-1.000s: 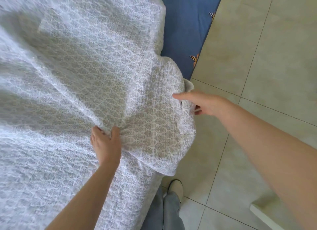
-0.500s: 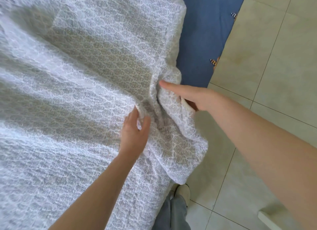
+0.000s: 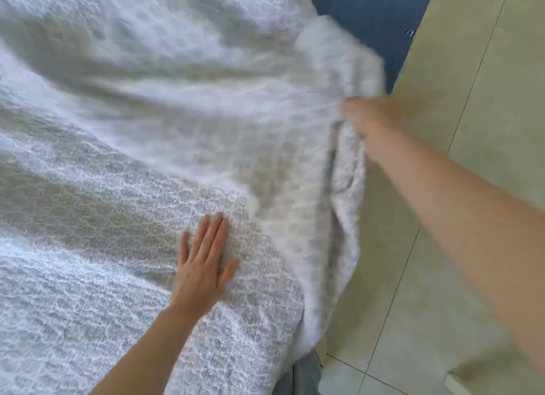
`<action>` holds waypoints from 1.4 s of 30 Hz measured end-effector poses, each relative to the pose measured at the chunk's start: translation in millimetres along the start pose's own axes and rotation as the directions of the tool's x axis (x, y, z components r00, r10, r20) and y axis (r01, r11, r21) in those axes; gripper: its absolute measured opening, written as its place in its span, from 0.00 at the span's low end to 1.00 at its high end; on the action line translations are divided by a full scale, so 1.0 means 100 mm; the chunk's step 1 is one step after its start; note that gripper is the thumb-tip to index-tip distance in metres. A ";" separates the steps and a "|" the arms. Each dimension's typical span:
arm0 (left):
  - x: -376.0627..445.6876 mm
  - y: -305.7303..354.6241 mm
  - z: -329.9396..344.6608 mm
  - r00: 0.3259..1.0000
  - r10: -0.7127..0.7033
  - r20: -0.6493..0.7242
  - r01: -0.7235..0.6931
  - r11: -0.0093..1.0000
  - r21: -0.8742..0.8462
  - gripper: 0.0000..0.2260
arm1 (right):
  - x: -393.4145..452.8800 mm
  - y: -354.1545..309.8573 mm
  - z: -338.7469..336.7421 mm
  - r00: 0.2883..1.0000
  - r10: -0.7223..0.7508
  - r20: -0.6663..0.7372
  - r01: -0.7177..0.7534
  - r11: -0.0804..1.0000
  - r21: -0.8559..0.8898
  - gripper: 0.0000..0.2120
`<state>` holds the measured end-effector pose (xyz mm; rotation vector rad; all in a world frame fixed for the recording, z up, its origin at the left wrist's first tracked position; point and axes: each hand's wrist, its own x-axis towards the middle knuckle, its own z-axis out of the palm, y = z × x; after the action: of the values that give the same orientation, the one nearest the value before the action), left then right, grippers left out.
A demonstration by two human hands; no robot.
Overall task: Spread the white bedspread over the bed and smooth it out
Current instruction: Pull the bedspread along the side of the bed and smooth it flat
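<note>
My left hand lay flat, fingers straight, on the white bedspread; my blurred right hand gripped its edge beside the blue sheet and tiled floor.

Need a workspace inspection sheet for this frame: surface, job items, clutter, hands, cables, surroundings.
Surface: bed, almost wholly covered; a strip of blue sheet shows at the far corner.
Job's things: white bedspread lies over the bed, rumpled in broad folds, its far part blurred; the near corner hangs over the bed's edge.
Clutter: nothing seen.
Hands: left hand lies flat, fingers straight, on the bedspread. Right hand is blurred and grips the bedspread's edge off the bed's side.
Cables: nothing seen.
Surroundings: beige tiled floor to the right; a white object's corner at bottom right, unclear what; grey trouser leg at the bottom edge.
</note>
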<state>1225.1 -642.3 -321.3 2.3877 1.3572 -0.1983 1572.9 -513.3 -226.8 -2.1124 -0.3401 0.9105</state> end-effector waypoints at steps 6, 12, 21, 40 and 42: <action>0.04 0.03 0.04 0.999 -0.006 -0.048 0.007 1.000 0.017 0.30 | 0.37 0.13 -0.31 0.987 0.099 -0.126 -0.102 0.995 -0.018 0.26; 0.66 0.01 -0.14 0.993 0.022 -0.117 -0.022 1.000 0.007 0.29 | 0.16 0.10 -0.16 0.951 0.159 0.263 -0.138 0.986 -0.097 0.37; 1.51 -0.17 -0.52 0.921 -0.166 -0.354 0.099 0.975 -0.199 0.20 | 0.15 0.10 0.05 0.905 0.204 0.373 -0.032 0.908 -0.418 0.56; 2.15 -0.04 -0.62 0.924 -0.102 -0.369 0.020 0.975 -0.221 0.19 | 0.48 0.21 -0.11 0.992 0.106 0.074 -0.088 0.972 -0.217 0.32; 2.19 -0.01 -0.57 0.888 -0.055 -0.457 -0.053 0.974 -0.221 0.10 | 0.50 0.24 -0.13 0.990 0.104 0.091 -0.084 0.975 -0.206 0.34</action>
<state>1334.8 -445.4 -336.1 2.3184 1.4810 0.5362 1615.4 -511.1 -264.1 -2.2886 -0.4020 1.0808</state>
